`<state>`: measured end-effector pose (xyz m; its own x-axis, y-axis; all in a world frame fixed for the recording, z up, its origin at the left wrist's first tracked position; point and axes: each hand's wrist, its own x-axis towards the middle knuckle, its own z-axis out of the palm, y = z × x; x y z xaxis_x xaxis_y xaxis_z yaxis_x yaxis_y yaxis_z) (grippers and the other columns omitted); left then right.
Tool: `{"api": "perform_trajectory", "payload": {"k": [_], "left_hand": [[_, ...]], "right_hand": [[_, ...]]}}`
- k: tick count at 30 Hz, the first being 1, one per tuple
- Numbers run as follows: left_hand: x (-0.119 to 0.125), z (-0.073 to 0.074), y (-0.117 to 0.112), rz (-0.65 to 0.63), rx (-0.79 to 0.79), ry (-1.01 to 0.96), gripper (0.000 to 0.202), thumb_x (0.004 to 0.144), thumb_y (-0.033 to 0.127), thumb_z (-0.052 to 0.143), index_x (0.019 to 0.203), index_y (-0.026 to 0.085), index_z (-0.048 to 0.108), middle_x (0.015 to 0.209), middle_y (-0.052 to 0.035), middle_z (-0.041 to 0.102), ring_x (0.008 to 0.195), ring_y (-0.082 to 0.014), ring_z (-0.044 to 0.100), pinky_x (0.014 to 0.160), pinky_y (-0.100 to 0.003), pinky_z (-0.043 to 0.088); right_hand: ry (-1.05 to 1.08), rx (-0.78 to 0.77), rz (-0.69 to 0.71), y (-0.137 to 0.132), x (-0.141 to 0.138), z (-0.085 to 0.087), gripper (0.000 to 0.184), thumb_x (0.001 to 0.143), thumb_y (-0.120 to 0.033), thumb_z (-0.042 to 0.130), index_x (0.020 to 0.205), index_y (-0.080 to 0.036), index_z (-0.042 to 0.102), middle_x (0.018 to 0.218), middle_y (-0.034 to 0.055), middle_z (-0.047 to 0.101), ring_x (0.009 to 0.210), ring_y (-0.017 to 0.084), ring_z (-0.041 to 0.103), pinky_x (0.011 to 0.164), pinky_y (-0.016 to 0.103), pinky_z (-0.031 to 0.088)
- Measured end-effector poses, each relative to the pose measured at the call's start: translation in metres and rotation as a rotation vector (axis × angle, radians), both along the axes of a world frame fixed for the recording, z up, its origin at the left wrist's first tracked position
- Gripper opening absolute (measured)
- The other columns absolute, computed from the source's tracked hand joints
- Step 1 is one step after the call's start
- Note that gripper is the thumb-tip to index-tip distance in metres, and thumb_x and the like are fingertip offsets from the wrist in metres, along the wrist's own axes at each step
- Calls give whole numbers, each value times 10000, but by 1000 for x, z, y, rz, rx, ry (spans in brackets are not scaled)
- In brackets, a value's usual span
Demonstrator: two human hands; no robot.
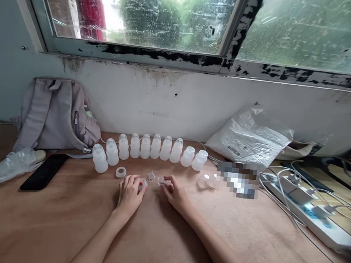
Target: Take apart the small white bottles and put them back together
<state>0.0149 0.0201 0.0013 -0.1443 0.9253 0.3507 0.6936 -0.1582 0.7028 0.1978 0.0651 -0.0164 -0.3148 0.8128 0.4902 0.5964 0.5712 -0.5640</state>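
Piece [161, 181], clear, sits short of the back edge of the tabletop [157, 242], about midway along; your right hand [174, 192] pinches it, your left hand [131, 190] curls fingers round another piece [143, 182]. Likely light, stiffish, slippery: take the rim.

The left hand [130, 191] is curling around a small translucent ring [143, 183] on the brown table [151, 246], while the right hand [173, 192] is pinching a clear piece [161, 181] and a clear nipple-like part [151, 176] is lying between them. Beyond, ten frosted bottles [145, 147] are standing in a curved row, the two rightmost showing bare necks. A grey backpack [58, 113] and a black phone [44, 172] are resting on the left, a plastic bag [252, 137] and a white power strip [335, 236] on the right.
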Motion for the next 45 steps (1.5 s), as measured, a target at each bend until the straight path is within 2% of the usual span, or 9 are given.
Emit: {"api": "perform_trajectory", "payload": {"k": [3, 6, 11, 19, 26, 30, 34, 39, 45], "left_hand": [[9, 7, -2, -97, -108, -646, 233, 778, 398, 469, 810, 178, 538, 873, -64, 586, 832, -191, 536, 745, -321, 406], [19, 10, -6, -182, -256, -1254, 254, 772, 395, 504, 852, 157, 538, 917, -64, 586, 811, -166, 567, 653, -243, 434], [31, 7, -12, -171, -364, -1615, 157, 753, 267, 579, 847, 141, 573, 938, -67, 611, 877, -160, 576, 772, -252, 450], [42, 8, -23, -294, -434, -1632, 251, 801, 226, 520, 1052, 218, 524, 1015, -36, 595, 864, -108, 573, 777, -223, 456], [45, 11, -27, -312, -460, -1566, 341, 811, 282, 502, 1150, 258, 471, 1031, -34, 592, 917, -132, 568, 816, -243, 451], [45, 9, -24, -272, -450, -1587, 326, 808, 262, 508, 1131, 218, 496, 1069, -61, 589, 984, -154, 549, 871, -275, 434], [46, 15, -26, -301, -466, -1549, 298, 804, 276, 511, 1085, 182, 540, 1097, -78, 586, 1041, -173, 523, 910, -283, 412], [48, 17, -31, -376, -452, -1310, 370, 738, 268, 585, 1094, 179, 545, 1085, -89, 596, 1040, -216, 524, 891, -331, 427], [45, 5, -32, -413, -351, -961, 420, 708, 199, 574, 1125, 201, 530, 1057, -83, 607, 899, -227, 592, 691, -289, 505]], "right_hand": [[97, 8, 8, -14, 1, 7, 105, 767, -210, 477, 870, -195, 469, 795, 32, 554, 717, 145, 531, 657, 263, 439], [138, 97, -31, -27, -1, 14, 120, 770, -170, 455, 887, -195, 466, 727, 13, 509, 651, 128, 507, 610, 244, 433], [121, 248, 47, -42, -9, 17, 205, 771, -93, 427, 937, -204, 472, 777, 32, 514, 695, 132, 518, 620, 238, 438], [-55, 268, 38, -50, -20, 18, 217, 778, -97, 417, 965, -186, 482, 790, 51, 547, 661, 144, 524, 585, 247, 435], [46, 51, 150, -56, -19, 27, 191, 831, -189, 407, 1015, -203, 454, 818, 32, 559, 617, 113, 525, 554, 214, 432], [185, -4, 17, -51, -15, 27, 135, 806, -187, 433, 918, -204, 506, 797, 25, 530, 568, 99, 497, 541, 218, 427], [242, -230, -10, -42, -12, 31, 202, 763, -226, 493, 959, -189, 530, 825, 32, 575, 605, 112, 526, 573, 237, 449], [240, -330, -1, -38, -12, 28, 101, 749, -192, 460, 705, -172, 548, 647, -1, 572, 548, 107, 494, 512, 218, 403], [126, -363, -88, -33, -10, 19, 92, 683, -199, 493, 597, -184, 463, 534, -37, 498, 497, 101, 443, 454, 196, 323]]}}
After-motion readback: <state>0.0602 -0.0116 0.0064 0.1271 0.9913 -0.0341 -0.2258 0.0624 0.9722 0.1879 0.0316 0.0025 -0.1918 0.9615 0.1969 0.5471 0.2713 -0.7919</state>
